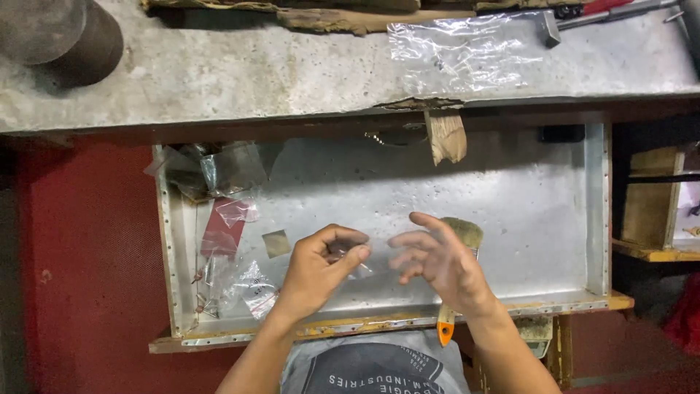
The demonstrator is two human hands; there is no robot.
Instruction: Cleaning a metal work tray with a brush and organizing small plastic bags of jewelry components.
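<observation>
Surroundings: a metal-topped bench [219, 73] is seen across the top, with an open metal-lined drawer [525, 197] pulled out below it. A sheet of clear plastic [459, 51] lies near the bench's right end, a hammer [583, 18] at its far right corner, a dark round can [65, 36] at its far left corner.
Obstruction: the paintbrush [461, 233] is partly covered by the right hand.
Brush axis: its long axis runs from the drawer's front edge inward, bristles pointing toward the bench, orange handle tip [445, 332] sticking out over the front edge.
Drawer contents: crumpled plastic bags [219, 171] are piled in the far left corner; small bags [251, 288] lie along the left wall; a small tan square [276, 243] sits beside them.
Left hand [321, 270]: closed, a small clear piece [343, 253] pinched between thumb and fingers, over the drawer's front middle.
Right hand [437, 263]: open, fingers spread and blurred, nothing gripped.
</observation>
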